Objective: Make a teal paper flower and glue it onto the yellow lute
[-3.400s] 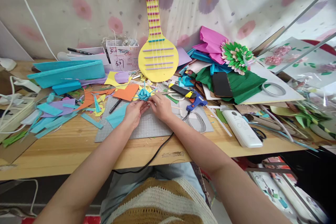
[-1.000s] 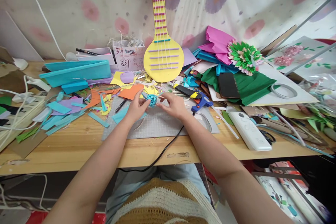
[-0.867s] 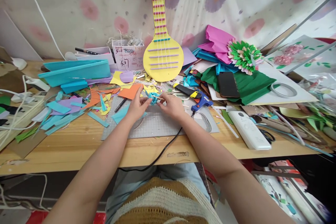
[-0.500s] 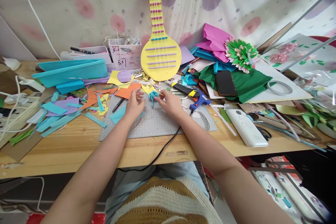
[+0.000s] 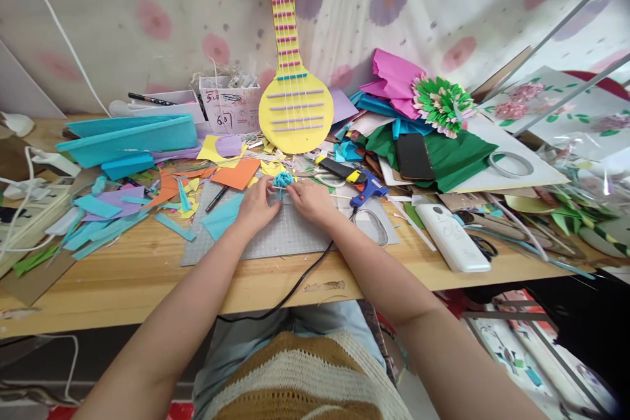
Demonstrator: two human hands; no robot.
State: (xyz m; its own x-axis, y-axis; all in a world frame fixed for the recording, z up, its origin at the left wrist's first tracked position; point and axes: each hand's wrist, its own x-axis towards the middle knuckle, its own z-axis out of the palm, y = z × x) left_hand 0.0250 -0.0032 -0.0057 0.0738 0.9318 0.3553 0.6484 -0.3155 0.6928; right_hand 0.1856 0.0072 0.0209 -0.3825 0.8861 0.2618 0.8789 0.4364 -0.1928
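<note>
A small blue crumpled paper flower (image 5: pixel 283 179) sits between my two hands, above the grey cutting mat (image 5: pixel 275 239). My left hand (image 5: pixel 258 207) is closed, thumb and fingers pinched at the flower's left underside. From the other side, my right hand (image 5: pixel 311 200) is closed on it with bent fingers. A thin pale stick (image 5: pixel 339 196) shows by my right hand, and its link to the flower is hidden. To the left of my left hand lie a sheet of blue paper (image 5: pixel 221 215) and a black pen (image 5: pixel 216 199).
A blue glue gun (image 5: pixel 369 189) with a black cord, a box cutter (image 5: pixel 339 169) and a roll of tape (image 5: pixel 371 226) lie right of my hands. Paper scraps (image 5: pixel 103 207) cover the left side. A yellow paper lute (image 5: pixel 296 111) stands behind; a white power bank (image 5: pixel 453 236) lies right.
My left hand has moved right and closed at the flower; before, it was apart with loosely curled fingers. The flower now sits higher, its round top facing up. The view has shifted slightly.
</note>
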